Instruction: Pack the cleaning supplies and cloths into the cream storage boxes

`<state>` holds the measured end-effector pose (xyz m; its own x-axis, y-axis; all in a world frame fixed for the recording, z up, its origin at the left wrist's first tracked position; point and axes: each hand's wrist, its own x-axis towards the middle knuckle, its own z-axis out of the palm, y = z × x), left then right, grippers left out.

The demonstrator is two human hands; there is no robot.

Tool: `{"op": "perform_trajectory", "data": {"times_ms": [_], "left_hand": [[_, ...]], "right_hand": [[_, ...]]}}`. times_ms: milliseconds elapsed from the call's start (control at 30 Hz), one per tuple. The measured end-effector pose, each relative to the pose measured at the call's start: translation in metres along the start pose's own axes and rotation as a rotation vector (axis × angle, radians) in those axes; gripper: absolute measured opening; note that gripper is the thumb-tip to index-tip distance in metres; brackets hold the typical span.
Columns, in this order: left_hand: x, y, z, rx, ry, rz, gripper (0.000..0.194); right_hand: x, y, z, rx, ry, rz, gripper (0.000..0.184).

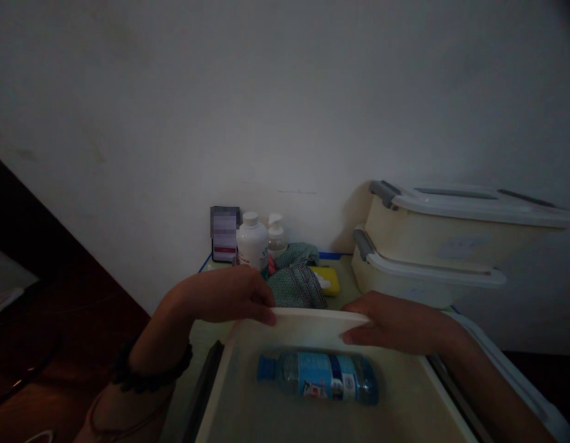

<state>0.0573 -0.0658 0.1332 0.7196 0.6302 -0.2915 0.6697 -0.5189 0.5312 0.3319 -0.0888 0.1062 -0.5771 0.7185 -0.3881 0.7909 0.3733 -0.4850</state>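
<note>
A cream plastic storage box [307, 323] without its lid fills the lower middle of the view. My left hand [232, 295] grips its far rim left of centre, thumb inside the box, other fingers mostly hidden behind the rim. On the same rim, further right, my right hand [395, 323] holds on in the same way. Inside the box a clear plastic bottle [331, 376] with a blue cap and blue label lies on its side, apart from both hands. Just beyond the rim lies a crumpled patterned cloth [296, 286].
Two lidded storage boxes [432, 237] are stacked at the right. Against the wall stand a phone [224, 237], a white bottle [252, 243] and a pump bottle [276, 237]. A yellow item [331, 282] lies beside the cloth. A pale lid-like edge [510, 375] shows under my right arm.
</note>
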Motion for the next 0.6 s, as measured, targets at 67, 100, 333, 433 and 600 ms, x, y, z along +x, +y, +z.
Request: {"op": "perform_trajectory", "data": {"times_ms": [67, 100, 333, 433, 600], "left_hand": [[0.000, -0.001, 0.000, -0.005, -0.004, -0.009, 0.022], [0.000, -0.001, 0.000, -0.006, -0.006, -0.010, 0.022], [0.002, 0.000, 0.000, -0.051, 0.002, 0.031, 0.031], [0.012, -0.002, 0.002, -0.213, 0.087, 0.108, 0.039], [0.029, -0.017, 0.009, -0.128, 0.198, 0.058, 0.047]], "right_hand": [[0.000, 0.000, 0.000, -0.007, 0.008, -0.001, 0.028], [0.000, 0.000, 0.000, -0.003, 0.004, -0.004, 0.028], [0.000, -0.001, 0.001, 0.002, -0.002, -0.026, 0.027], [-0.002, -0.003, 0.000, -0.002, 0.002, -0.007, 0.027], [-0.003, -0.004, -0.001, -0.024, -0.008, 0.005, 0.028]]}}
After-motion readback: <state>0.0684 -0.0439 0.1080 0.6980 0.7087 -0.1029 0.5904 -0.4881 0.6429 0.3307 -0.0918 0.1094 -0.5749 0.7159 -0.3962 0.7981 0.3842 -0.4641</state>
